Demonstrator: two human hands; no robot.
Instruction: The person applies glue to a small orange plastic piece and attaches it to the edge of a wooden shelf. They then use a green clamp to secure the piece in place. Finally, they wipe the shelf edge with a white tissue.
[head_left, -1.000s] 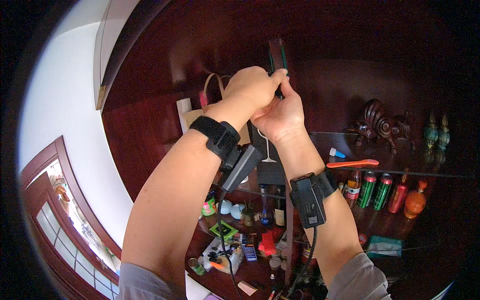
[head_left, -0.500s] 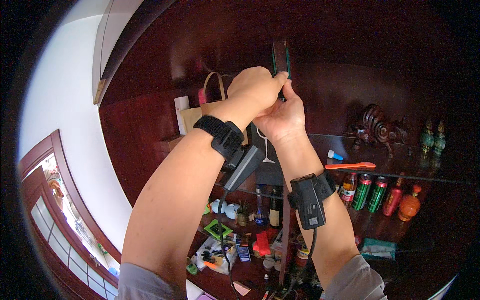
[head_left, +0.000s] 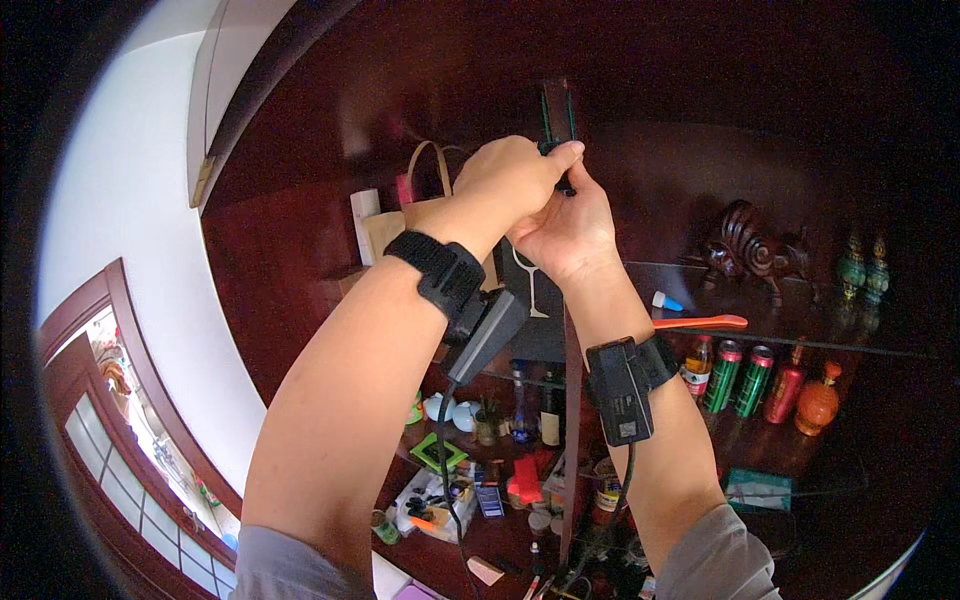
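Note:
Both my hands are raised high against a dark red wooden cabinet (head_left: 700, 90). My left hand (head_left: 515, 175) is closed around the lower end of a small dark upright object (head_left: 558, 115) with green edges. My right hand (head_left: 570, 225) sits just under it, fingers curled up against the same object. What the object is fixed to is hidden by my fingers. Each wrist wears a black strap with a small black box, and a cable runs down from the right one.
A glass shelf (head_left: 860, 340) at the right carries a carved wooden animal (head_left: 750, 245), an orange toothbrush (head_left: 700, 322), green and red cans (head_left: 740, 375) and small bottles. Below lie cluttered shelves with jars and small tools. A brown paper bag (head_left: 400, 215) stands left. A window (head_left: 120, 430) is at lower left.
Both hands stay clasped on the dark object; the view has shifted slightly, with the arms a little lower and more to the right in the picture.

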